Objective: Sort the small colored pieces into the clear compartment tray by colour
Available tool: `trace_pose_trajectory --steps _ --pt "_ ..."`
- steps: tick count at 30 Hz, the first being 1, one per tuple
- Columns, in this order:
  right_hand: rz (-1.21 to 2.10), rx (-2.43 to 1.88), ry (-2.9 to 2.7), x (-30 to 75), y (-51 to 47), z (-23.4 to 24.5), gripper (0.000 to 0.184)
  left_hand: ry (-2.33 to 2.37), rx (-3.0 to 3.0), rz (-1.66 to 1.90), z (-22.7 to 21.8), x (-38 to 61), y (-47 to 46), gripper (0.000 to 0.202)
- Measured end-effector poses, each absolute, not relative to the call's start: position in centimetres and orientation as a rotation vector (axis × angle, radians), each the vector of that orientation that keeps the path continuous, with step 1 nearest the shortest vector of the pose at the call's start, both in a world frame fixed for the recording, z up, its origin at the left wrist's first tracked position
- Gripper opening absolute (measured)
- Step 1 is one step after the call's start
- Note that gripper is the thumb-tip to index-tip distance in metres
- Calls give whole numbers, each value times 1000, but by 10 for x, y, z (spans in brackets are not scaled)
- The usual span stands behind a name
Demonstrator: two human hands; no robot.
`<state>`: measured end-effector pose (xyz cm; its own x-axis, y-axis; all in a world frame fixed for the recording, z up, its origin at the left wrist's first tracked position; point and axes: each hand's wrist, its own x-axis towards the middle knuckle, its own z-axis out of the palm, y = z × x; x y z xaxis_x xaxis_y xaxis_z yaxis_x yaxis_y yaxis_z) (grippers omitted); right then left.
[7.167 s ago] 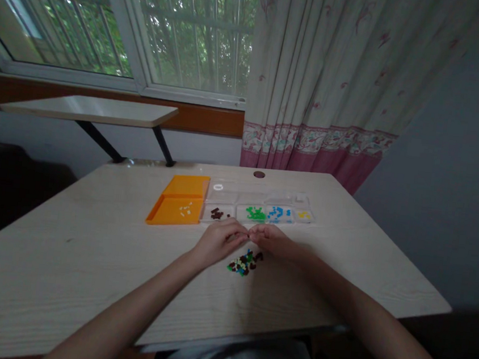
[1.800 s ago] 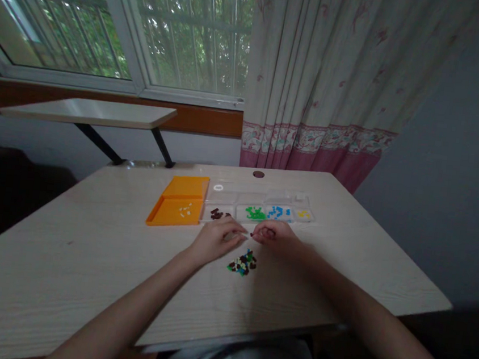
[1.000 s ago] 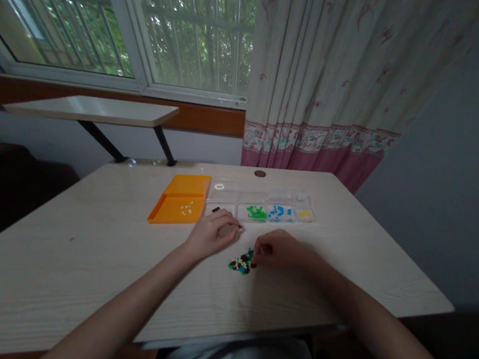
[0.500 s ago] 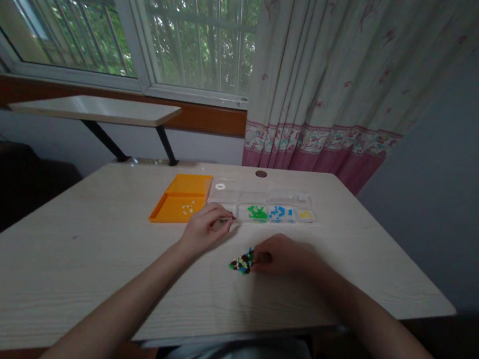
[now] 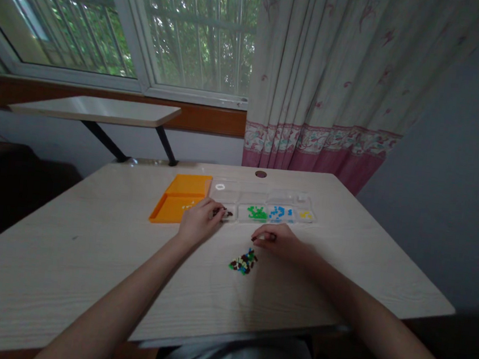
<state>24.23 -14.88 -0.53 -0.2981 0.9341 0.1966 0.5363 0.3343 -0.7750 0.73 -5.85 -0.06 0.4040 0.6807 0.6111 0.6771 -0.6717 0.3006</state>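
My left hand (image 5: 198,222) reaches into the compartment of small dark brown pieces (image 5: 227,213). Its fingers are pinched together there, and what lies between them is too small to make out. A small dark brown piece (image 5: 253,238) shows at the fingertips of my right hand (image 5: 281,242), which is closed on it just above the table. Below that hand lies a pile of mixed small pieces (image 5: 243,261) in green, blue, brown and cream, apart from the fingers.
A clear compartment tray (image 5: 255,195) holds green pieces (image 5: 257,213), blue pieces (image 5: 279,213) and a few yellow pieces (image 5: 305,215). Left of it stands an open orange tray (image 5: 168,209) with white pieces. A raised shelf (image 5: 97,108) stands at the back left of the table (image 5: 98,256).
My right hand has lifted off the mixed pile and moved away from me, a dark piece now showing at its fingertips. My left hand has shifted slightly left, uncovering the brown pieces.
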Motion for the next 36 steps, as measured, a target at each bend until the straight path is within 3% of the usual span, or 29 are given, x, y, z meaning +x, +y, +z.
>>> trace_pose_trajectory --steps 3,11,16,27,36 --pt "971 -1346 -1723 237 -145 -10 26 1257 2689 1131 0 7 -60 20" --pt "1289 -1271 -1364 225 -142 -9 45 547 2912 997 4 26 -93 20" --pt "1404 -1193 -1343 223 -144 -7 47 488 2991 1095 7 31 -103 15" --pt "1413 -1181 -1498 228 -146 -3 40 532 2903 1097 5 28 -100 15" --pt "1083 -1302 -2112 249 -153 -1 18 755 2583 1279 14 15 -89 15"
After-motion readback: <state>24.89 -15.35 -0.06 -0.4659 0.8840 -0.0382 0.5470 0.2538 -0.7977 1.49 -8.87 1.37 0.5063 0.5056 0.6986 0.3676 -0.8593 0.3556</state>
